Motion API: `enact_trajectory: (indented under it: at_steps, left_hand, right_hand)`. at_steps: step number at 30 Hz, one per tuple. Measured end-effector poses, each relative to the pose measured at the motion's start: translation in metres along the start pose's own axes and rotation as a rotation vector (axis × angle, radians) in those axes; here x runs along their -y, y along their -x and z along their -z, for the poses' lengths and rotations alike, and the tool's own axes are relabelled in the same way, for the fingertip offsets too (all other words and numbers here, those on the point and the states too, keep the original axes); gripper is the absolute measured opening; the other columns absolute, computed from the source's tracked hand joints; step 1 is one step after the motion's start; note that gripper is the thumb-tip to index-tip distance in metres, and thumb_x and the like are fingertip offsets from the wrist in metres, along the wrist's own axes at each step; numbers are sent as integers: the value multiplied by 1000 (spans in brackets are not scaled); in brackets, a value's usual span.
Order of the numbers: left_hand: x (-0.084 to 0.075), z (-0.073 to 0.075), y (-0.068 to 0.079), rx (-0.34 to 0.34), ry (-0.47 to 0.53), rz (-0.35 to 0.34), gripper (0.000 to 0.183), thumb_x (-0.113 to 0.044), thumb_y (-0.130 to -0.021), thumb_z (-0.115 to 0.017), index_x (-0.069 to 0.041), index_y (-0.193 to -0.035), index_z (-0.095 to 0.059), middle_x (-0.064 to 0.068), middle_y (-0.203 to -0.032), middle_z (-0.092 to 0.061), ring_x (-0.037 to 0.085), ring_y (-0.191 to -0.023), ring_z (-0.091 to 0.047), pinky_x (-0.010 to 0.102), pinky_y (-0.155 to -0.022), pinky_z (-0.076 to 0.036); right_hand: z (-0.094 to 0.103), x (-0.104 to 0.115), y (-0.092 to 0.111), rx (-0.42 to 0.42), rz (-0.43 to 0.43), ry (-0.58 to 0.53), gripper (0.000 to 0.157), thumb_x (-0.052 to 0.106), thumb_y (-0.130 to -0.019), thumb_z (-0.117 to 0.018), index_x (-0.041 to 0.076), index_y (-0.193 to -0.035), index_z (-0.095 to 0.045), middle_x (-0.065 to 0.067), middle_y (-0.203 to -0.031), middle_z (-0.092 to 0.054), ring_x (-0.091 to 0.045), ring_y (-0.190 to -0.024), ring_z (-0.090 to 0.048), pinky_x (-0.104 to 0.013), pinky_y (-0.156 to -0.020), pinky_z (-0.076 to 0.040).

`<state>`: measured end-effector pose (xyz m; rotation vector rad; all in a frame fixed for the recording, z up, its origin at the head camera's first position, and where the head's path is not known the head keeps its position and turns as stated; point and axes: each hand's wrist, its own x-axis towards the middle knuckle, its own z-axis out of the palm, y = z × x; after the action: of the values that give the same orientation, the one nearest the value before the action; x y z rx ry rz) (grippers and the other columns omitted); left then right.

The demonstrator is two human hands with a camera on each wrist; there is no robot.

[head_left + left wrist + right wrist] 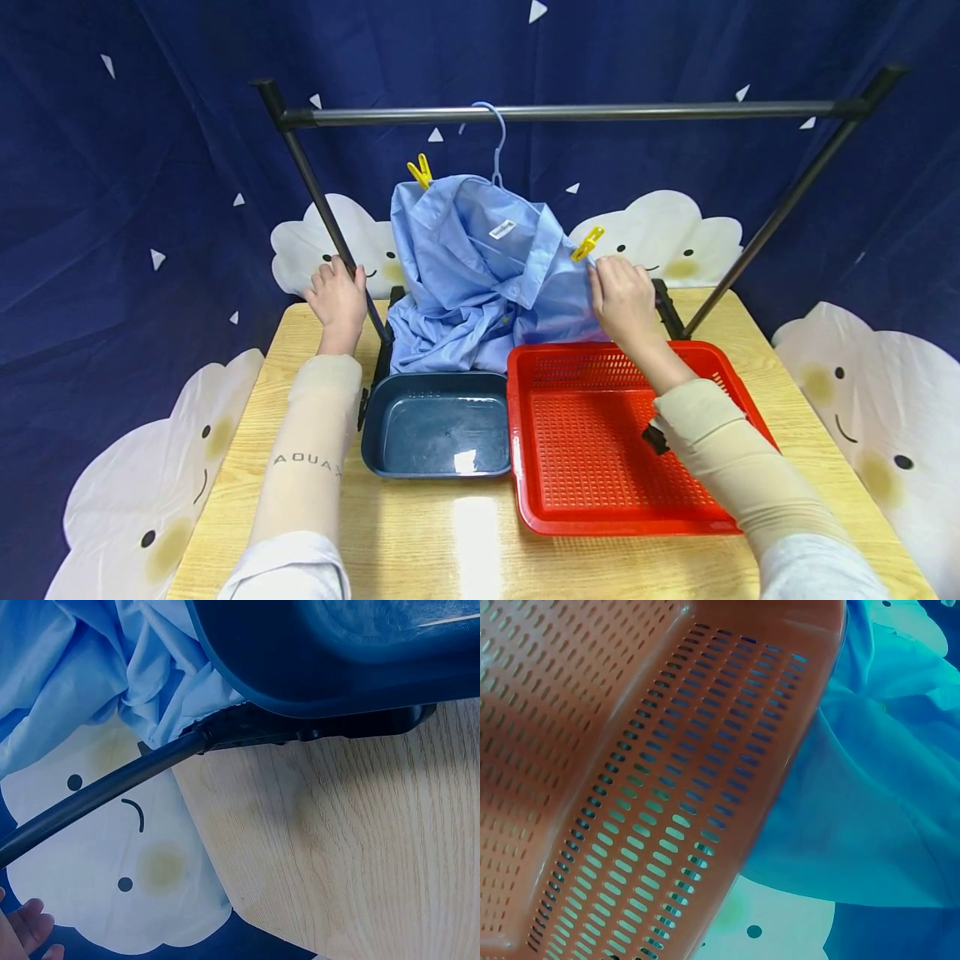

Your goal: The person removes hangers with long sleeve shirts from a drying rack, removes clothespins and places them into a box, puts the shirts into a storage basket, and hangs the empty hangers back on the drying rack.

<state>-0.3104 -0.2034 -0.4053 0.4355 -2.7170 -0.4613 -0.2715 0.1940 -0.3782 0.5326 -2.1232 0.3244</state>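
A light blue shirt hangs from a blue hanger on the metal rail, its lower part bunched on the table. Yellow clothespins sit at its shoulders, one on the left and one on the right. My right hand pinches the shirt's edge just below the right clothespin; the right wrist view does not show that hand. Beside the rack's left post is my left hand, fingers loosely spread. In the left wrist view, fingers appear apart from the post.
A dark blue basin stands in front of the shirt. To its right a red perforated basket lies under my right forearm. The rack's horizontal rail spans above, with a slanting right post. Behind the wooden table hangs a dark blue curtain.
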Motion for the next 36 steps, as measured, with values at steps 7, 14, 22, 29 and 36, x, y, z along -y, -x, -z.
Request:
enact_trajectory:
  at_steps: [7, 14, 22, 29, 36]
  left_hand:
    - [1, -2, 0, 0, -11, 5, 55, -42, -96, -35, -1, -132, -36, 25, -124, -45, 40, -114, -40, 55, -89, -30]
    - [1, -2, 0, -2, -5, 10, 55, -41, -96, -36, -1, -133, -35, 24, -125, -45, 40, -115, -40, 56, -90, -28]
    - [0, -1, 0, 16, -19, 11, 56, -42, -97, -32, 0, -135, -33, 25, -126, -44, 40, -116, -39, 56, -91, -28]
    - [-1, -1, 0, 12, -9, 13, 54, -42, -97, -34, -1, -133, -34, 25, -125, -44, 40, -116, -39, 56, -91, -28]
    - [-1, 0, 0, 19, -8, 12, 55, -42, -97, -33, -1, -134, -33, 24, -126, -44, 40, -116, -39, 56, -91, -28]
  right_hand:
    - [1, 3, -2, -37, -45, -14, 26, 19, -96, -42, 0, -79, -46, -16, -73, -51, -37, -70, -51, -42, -59, -33]
    - [4, 1, -3, -83, -76, -28, 25, 18, -95, -43, 0, -79, -48, -17, -72, -50, -37, -68, -50, -43, -59, -33]
    - [10, -3, -4, -107, -87, -44, 24, 15, -94, -45, -3, -78, -47, -18, -71, -49, -38, -67, -48, -44, -60, -33]
    - [12, -8, -2, -146, -113, -77, 25, 15, -94, -45, -4, -78, -49, -19, -72, -51, -38, -68, -48, -45, -60, -33]
    - [16, -13, 2, -193, -107, -96, 28, 17, -95, -43, -4, -79, -50, -19, -70, -48, -38, -65, -46, -45, -59, -30]
